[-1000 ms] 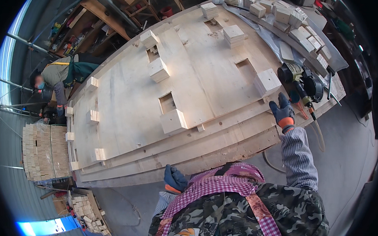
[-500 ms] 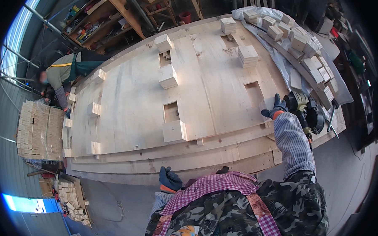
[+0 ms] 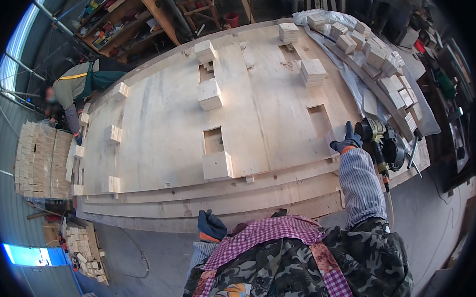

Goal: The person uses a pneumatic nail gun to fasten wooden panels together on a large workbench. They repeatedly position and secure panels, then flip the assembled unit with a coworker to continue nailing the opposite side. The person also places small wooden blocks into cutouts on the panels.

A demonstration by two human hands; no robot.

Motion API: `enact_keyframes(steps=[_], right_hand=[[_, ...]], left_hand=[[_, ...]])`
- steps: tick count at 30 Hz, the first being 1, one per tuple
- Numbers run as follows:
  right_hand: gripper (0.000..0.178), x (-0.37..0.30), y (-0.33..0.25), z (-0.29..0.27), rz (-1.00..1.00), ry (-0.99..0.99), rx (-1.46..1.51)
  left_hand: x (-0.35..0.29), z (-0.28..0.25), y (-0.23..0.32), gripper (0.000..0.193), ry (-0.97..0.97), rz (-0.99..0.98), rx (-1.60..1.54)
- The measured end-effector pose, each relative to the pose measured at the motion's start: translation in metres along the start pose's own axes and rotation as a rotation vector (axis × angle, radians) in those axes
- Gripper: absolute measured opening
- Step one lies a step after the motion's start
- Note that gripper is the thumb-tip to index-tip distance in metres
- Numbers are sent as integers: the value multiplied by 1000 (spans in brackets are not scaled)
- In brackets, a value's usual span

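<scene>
My right hand (image 3: 347,139), in a dark glove with an orange cuff, is over the right end of the plywood panel (image 3: 157,120). Its thumb and a finger are spread apart, and nothing shows in it. Just right of it lies a nail gun (image 3: 376,134) with a round black magazine and an air hose. My left hand (image 3: 211,224), gloved alike, hangs low at the near edge with its fingers curled in and nothing visible in them. Stacked wooden blocks (image 3: 216,165) stand in rows on the panel, some beside rectangular cutouts (image 3: 213,140).
Loose wooden blocks (image 3: 374,52) lie on plastic sheeting at the far right, beside a long batten (image 3: 345,59). At the far left a co-worker (image 3: 73,86) bends over the panel's end near a strapped stack of wood (image 3: 42,159). Shelves (image 3: 121,26) stand behind.
My view has shifted slightly, moving the panel's left end and the co-worker leftward. My right hand remains beside the nail gun, its fingers slightly rearranged. The left hand has barely moved.
</scene>
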State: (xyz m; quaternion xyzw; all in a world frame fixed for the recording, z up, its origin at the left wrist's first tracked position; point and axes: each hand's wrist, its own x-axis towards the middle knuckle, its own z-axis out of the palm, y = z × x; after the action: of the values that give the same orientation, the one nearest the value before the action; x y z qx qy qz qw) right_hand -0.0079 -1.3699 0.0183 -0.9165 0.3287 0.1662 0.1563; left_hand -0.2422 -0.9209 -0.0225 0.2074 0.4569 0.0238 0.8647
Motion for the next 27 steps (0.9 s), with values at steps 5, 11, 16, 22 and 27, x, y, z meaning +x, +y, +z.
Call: enact_keyframes(steps=[5,11,16,22,27], right_hand=[[105,-10,12,4,-4,-4,6],[104,-6,14,18,0,89,44],[102,0,18,25,-77,142,14],[100,7,20,37,-75,251,-34],[100,15,27,46,-136,318,-10]], left_hand=[[2,5,0,22,102,90,108],[60,44,15,62,217,602,1107],[119,116,40,113,251,622,1898],[118,150,28,112,257,344,1861],[115,156,37,113,188,172,1763]])
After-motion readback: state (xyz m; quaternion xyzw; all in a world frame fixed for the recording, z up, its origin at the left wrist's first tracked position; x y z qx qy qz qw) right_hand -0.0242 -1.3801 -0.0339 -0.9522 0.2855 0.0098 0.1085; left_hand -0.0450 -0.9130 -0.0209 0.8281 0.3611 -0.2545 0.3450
